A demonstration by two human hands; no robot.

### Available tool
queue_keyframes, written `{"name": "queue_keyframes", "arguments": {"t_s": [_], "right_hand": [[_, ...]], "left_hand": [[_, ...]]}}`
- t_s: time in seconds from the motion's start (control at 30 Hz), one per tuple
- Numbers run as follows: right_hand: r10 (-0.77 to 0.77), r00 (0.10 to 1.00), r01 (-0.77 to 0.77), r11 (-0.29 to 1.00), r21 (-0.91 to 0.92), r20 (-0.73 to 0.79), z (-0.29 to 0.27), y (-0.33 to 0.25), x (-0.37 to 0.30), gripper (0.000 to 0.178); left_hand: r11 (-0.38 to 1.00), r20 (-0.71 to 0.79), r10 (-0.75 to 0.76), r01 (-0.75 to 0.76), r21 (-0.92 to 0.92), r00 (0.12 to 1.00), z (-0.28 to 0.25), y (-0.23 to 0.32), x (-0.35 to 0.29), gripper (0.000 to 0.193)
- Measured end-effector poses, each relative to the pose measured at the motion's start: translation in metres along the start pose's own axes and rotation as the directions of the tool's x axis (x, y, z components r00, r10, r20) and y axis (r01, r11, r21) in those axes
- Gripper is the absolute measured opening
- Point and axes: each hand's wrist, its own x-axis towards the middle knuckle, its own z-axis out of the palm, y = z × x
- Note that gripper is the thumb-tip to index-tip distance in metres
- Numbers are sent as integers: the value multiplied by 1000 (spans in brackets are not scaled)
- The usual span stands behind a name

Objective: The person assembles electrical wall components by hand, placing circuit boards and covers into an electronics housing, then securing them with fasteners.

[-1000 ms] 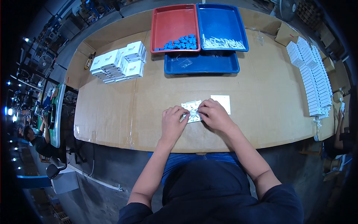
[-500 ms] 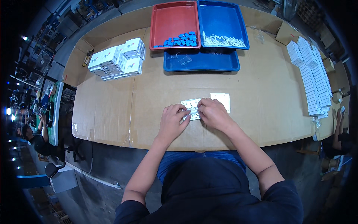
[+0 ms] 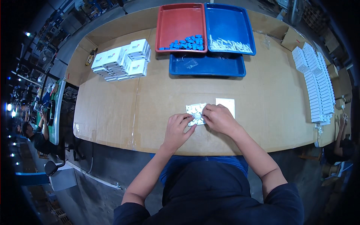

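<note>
A small white plastic panel [image 3: 195,109] with raised ribs and cut-outs lies on the cardboard-covered table in front of me. My left hand [image 3: 178,129] holds its lower left corner, with thumb and fingers closed around it. At the panel's right side, my right hand [image 3: 220,119] has its fingertips pinched together over the surface; whatever they grip is too small to make out. Just beyond the right hand is a flat white plate [image 3: 226,104], partly covered by that hand.
A red tray [image 3: 180,22] holds blue pieces [image 3: 189,43]; a blue tray [image 3: 229,24] holds white sticks [image 3: 230,45]. Below them sits another blue tray [image 3: 207,70] with a clear plastic bag. Stacked white boxes [image 3: 122,60] stand left, more white units [image 3: 317,90] right. Co-workers sit on both sides.
The whole view has shifted slightly. My fingertips, close together over the panel before, are a little farther apart, uncovering more of its middle.
</note>
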Motion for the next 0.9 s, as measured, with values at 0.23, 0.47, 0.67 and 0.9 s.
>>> {"name": "queue_keyframes", "arguments": {"t_s": [0.23,0.47,0.67,0.9], "right_hand": [[71,991,-65,996,53,-111,-48,28,56,15],[-14,877,-29,996,-82,-480,-80,93,178,15],[-157,889,-25,921,-388,-429,-76,136,255,21],[-69,921,-158,834,-529,-384,-64,153,278,27]], "left_hand": [[999,-10,-26,26,47,1000,-7,3,3,58],[980,93,-192,186,72,977,-7,4,4,85],[978,93,-205,200,60,974,-10,4,8,84],[980,101,-196,191,60,975,-11,1,10,82]]}}
